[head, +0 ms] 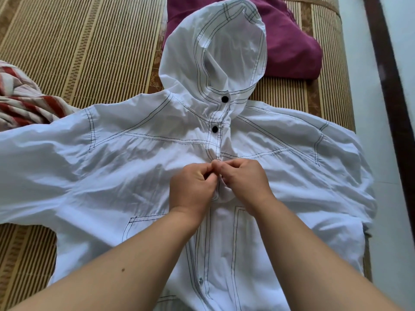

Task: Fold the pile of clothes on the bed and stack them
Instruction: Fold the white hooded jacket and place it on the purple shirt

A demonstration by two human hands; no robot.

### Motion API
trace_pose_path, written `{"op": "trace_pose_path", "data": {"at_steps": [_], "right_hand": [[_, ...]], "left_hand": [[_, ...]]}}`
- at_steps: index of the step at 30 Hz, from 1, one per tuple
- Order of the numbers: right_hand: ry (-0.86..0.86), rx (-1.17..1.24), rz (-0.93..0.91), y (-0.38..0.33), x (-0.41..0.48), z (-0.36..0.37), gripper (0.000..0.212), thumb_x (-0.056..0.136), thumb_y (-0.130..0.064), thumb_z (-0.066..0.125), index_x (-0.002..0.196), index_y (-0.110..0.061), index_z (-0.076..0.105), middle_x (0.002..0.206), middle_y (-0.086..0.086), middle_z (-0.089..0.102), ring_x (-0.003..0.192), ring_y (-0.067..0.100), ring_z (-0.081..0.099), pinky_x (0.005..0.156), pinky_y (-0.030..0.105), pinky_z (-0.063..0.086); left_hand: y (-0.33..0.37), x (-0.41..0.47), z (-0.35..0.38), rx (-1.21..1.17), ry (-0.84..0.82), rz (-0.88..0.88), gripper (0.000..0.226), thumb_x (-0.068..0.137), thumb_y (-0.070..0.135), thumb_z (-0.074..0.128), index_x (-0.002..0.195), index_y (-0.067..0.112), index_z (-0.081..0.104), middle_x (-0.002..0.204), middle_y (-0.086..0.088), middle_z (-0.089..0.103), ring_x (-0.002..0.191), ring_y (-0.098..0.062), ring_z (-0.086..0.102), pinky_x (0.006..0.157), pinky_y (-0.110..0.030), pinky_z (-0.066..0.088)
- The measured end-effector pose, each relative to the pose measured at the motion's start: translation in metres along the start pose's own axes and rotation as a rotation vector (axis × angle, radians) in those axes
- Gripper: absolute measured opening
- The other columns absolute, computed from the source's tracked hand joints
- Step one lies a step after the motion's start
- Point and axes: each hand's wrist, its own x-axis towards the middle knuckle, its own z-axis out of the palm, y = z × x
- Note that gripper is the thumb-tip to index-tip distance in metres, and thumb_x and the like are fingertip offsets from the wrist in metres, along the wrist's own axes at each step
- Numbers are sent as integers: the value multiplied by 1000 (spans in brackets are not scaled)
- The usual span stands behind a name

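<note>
Left hand (193,187) and right hand (244,180) pinched the front placket of the white hooded jacket (112,167), spread on the bed (89,41); a maroon garment (292,41) lay beyond its hood; a striped cloth (22,104) beside its sleeve.

A single wide-angle head camera looks forward and down from close above the white jacket (112,167); bamboo mat (89,48) beyond.

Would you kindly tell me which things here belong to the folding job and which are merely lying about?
In the job: white hooded jacket, its front pinched by left hand and right hand; red-striped garment and maroon garment, also clothes.
Merely there: bamboo mat; dark rail.
</note>
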Motion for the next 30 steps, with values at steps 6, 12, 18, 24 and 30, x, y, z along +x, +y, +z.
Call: {"op": "trace_pose_path", "data": {"at_steps": [6,12,18,24,30], "right_hand": [[-91,100,97,-1,13,-3,14,79,-14,76,70,-12,67,57,1,60,56,15,52,71,38,47],[-140,-352,-95,-9,22,1,13,83,-16,62,70,-16,66,67,6,63,72,25,58,72,35,49],[-233,-250,-51,-8,27,-4,20,84,-21,69,77,-3,65,61,5,55,62,19,49,64,34,41],[-269,-418,-84,-13,31,-6,34,87,-29,66,61,-14,51,53,-2,48,51,13,43,50,26,33],[-181,-596,-154,-11,29,0,31,89,-30,61,65,-16,48,67,0,51,74,23,52,57,29,31]], "left_hand": [[-10,-11,3,134,11,231,18,75,19,60,76,11,76,80,-1,72,81,-15,62,74,-29,47],[-19,-12,10,178,46,280,15,76,4,72,89,11,77,90,-3,71,84,-21,66,76,-20,44],[-18,-10,13,146,129,264,16,72,0,73,84,10,77,99,-4,72,97,-9,53,78,-14,38],[-17,-8,11,158,105,259,21,72,0,73,89,12,77,99,-4,73,97,-15,64,84,-8,34],[-18,-6,13,201,9,200,13,77,10,70,89,13,72,95,-5,66,94,-22,60,80,-19,39]]}}
